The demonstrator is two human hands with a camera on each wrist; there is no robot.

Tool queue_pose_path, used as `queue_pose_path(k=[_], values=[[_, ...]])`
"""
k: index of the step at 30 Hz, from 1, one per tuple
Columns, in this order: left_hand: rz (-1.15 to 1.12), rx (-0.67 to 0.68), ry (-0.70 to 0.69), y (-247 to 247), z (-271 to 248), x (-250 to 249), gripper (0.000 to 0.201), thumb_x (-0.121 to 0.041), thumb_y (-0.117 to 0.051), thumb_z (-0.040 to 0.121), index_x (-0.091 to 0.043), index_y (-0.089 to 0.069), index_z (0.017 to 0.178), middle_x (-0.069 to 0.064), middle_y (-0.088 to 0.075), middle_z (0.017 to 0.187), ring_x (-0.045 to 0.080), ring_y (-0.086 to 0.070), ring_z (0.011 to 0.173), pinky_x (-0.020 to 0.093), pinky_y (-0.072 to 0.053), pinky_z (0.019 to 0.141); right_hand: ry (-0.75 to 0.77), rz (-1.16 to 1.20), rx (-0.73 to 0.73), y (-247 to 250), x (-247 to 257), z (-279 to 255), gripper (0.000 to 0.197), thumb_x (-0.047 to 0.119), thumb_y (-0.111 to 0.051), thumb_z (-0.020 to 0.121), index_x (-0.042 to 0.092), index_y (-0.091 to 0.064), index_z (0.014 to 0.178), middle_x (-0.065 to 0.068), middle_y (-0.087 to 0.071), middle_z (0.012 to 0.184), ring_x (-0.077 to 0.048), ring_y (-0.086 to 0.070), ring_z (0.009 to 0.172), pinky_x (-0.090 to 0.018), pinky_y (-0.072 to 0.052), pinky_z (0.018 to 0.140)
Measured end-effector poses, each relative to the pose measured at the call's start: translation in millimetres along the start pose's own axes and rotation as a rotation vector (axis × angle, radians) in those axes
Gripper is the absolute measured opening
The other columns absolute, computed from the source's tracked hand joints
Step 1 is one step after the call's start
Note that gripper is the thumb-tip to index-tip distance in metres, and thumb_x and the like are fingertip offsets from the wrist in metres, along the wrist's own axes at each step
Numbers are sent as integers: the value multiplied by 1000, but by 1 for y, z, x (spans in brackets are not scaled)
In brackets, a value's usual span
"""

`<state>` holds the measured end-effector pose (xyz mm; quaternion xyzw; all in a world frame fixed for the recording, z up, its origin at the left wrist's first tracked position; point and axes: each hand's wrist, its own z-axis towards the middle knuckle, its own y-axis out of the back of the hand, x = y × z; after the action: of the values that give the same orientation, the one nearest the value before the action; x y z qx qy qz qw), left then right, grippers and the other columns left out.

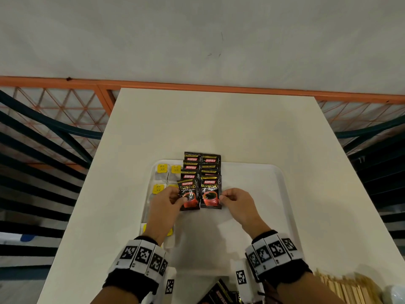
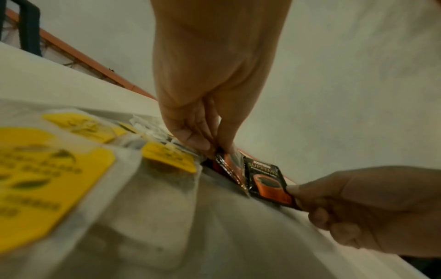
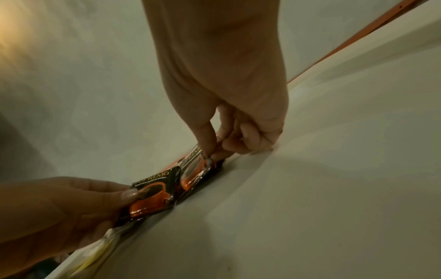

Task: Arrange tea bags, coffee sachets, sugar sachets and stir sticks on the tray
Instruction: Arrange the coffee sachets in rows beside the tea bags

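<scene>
A white tray (image 1: 252, 194) lies on the cream table. Tea bags (image 1: 162, 168) with yellow tags fill its left side, close up in the left wrist view (image 2: 54, 179). Black Kopiko coffee sachets (image 1: 192, 160) overlap in two columns at the tray's middle. My left hand (image 1: 178, 197) pinches the front left sachet (image 1: 189, 194) at its left edge, as the left wrist view (image 2: 229, 168) shows. My right hand (image 1: 223, 197) pinches the front right sachet (image 1: 210, 194) at its right edge, thumb and forefinger on it (image 3: 193, 173). Both sachets sit low over the tray.
Wooden stir sticks (image 1: 346, 288) lie at the near right of the table. More black sachets (image 1: 219, 292) sit at the near edge between my wrists. An orange railing (image 1: 65, 81) runs behind the table. The tray's right half is bare.
</scene>
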<state>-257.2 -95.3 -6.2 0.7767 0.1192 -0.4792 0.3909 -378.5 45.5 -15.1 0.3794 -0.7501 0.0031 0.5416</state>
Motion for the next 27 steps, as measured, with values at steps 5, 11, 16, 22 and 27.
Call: queue_pose_path(k=[5,11,16,22,27], values=[[133,-7,-51,-1,0,-1,29,-15,-63,86,-11,-59,114,-7,-58,77,5,-52,70,7,-37,56,25,-97,-90,-1,1,-2,5,15,-63,85,14,-62,90,4,-60,81,-9,-54,75,-7,-35,60],[161,-10,-103,-3,1,1,45,-14,-61,87,-22,-48,129,-8,-51,78,9,-52,73,18,-37,61,63,-174,-96,-5,4,-3,9,16,-60,87,10,-62,94,5,-58,79,2,-49,65,-5,-35,52],[216,-39,-119,-7,2,1,47,-18,-59,88,-22,-44,132,-2,-50,90,13,-49,80,25,-40,69,53,-178,-105,-8,6,-5,4,15,-60,87,15,-56,87,4,-57,78,1,-48,63,-3,-39,51],[232,-71,-122,-4,-3,-3,45,-21,-58,89,-17,-45,131,-1,-45,93,15,-48,80,25,-39,70,47,-173,-123,-5,8,-11,5,16,-59,88,13,-56,89,5,-56,73,-1,-48,61,-8,-33,53],[211,-92,-213,9,-23,-7,28,-16,-58,89,-11,-57,116,5,-54,99,15,-48,71,27,-44,71,84,-219,-127,12,12,-29,9,19,-59,88,12,-59,93,10,-53,72,-1,-48,64,-9,-34,56]])
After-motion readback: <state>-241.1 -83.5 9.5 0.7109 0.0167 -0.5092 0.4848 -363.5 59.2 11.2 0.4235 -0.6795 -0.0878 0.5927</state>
